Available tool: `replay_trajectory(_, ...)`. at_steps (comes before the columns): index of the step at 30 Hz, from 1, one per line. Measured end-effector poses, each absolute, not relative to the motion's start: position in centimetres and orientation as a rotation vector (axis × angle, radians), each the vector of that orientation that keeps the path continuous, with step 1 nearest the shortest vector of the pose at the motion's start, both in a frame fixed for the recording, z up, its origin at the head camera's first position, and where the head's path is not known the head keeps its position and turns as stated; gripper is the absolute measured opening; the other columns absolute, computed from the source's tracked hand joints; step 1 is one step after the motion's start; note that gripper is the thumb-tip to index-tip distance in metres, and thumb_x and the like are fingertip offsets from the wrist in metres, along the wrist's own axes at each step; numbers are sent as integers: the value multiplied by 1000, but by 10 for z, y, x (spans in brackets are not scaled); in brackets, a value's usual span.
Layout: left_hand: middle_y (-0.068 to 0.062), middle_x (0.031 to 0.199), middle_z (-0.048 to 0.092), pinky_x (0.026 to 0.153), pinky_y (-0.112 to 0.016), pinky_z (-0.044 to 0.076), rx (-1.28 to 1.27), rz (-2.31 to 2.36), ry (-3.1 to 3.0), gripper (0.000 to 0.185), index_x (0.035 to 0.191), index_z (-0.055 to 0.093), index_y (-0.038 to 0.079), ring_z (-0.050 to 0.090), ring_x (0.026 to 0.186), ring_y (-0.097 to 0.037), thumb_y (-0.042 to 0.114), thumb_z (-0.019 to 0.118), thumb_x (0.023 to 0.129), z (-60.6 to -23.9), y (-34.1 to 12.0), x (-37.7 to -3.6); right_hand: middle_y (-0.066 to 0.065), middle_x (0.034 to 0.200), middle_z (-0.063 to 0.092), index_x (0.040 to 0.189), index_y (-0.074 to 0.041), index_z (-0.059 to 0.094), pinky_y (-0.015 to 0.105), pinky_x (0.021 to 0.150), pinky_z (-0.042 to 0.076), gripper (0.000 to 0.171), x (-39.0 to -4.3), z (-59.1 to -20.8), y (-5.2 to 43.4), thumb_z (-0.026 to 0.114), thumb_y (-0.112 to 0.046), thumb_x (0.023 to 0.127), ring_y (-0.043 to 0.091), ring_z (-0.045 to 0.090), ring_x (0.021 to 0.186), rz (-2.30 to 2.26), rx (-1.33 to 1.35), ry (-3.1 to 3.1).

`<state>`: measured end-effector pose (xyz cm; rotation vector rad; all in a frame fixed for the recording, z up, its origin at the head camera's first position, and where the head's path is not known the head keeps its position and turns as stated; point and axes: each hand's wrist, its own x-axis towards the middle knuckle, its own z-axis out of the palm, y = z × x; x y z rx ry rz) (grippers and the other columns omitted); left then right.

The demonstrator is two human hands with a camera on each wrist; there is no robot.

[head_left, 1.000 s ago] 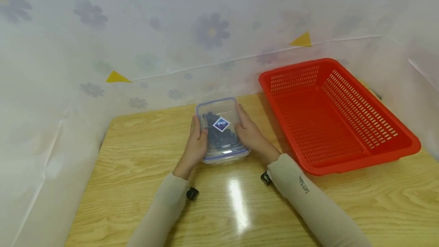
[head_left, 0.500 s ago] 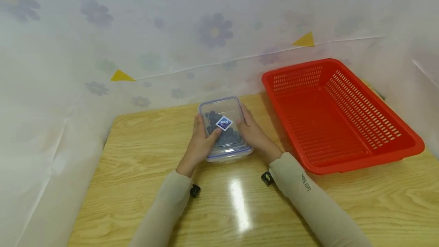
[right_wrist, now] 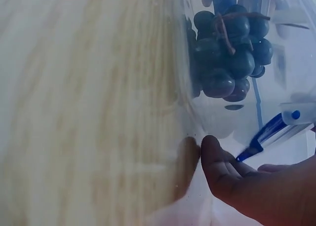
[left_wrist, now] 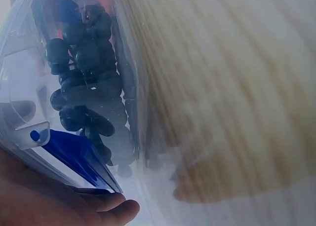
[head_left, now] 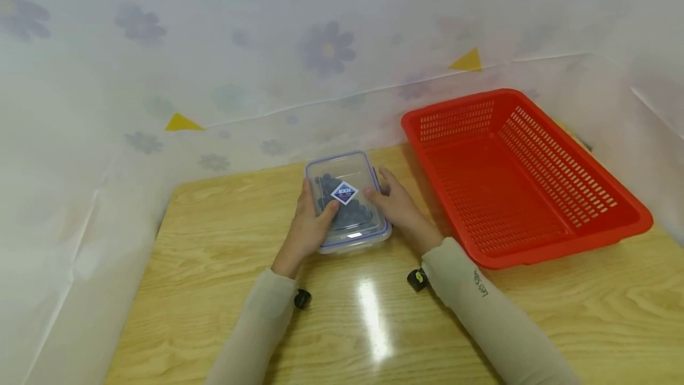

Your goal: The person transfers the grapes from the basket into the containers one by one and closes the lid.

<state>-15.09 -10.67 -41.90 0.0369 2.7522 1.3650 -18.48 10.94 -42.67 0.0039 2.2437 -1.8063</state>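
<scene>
A clear plastic food container point(head_left: 363, 227) with a blue-edged lid and a diamond-shaped label point(head_left: 344, 193) lies on the wooden table. Dark grapes point(left_wrist: 89, 53) on their stems show through its walls. My left hand point(head_left: 307, 224) holds its left side, thumb on the lid; in the left wrist view the fingers lie along a blue side clip point(left_wrist: 76, 154) that slants out from the wall. My right hand point(head_left: 398, 204) grips the opposite side, thumb over the lid's edge. In the right wrist view its fingertips are at another slanting blue clip point(right_wrist: 269, 134).
A red perforated plastic basket point(head_left: 497, 195) stands to the right of the container, close to my right forearm. Behind the table point(head_left: 214, 236) hangs a pale flowered sheet point(head_left: 256, 34) with yellow triangle marks.
My left thumb has moved onto the lid. The fingers of my right hand have spread outward from the container's side, where a clip edge now shows. The container stays in about the same place.
</scene>
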Motion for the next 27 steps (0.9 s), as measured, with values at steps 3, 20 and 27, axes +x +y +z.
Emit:
replay_trajectory(3,-23,166,8,118,-51,17,44,1371,2750,93,162,-4,5,16,149,-40,48,54,103,-420,-108,-151,29,156,33,163,-9,14,53,114,29,82,-184,-425,108,63,-31,102,42,36,142,-1795,-18,2308)
replay_trajectory(20,-28,163,13,118,-51,18,74,1426,2735,92,161,-3,3,18,148,-41,43,55,103,-421,-107,-152,16,167,10,163,-8,7,47,120,11,76,-182,-420,100,55,-17,105,34,11,152,-1841,-39,2305)
replay_trajectory(27,-28,164,11,118,-52,18,57,1427,2724,91,162,-4,4,19,148,-42,43,54,104,-421,-108,-152,12,169,4,164,-13,3,45,121,7,78,-188,-426,100,53,-16,105,30,6,153,-1923,5,2135)
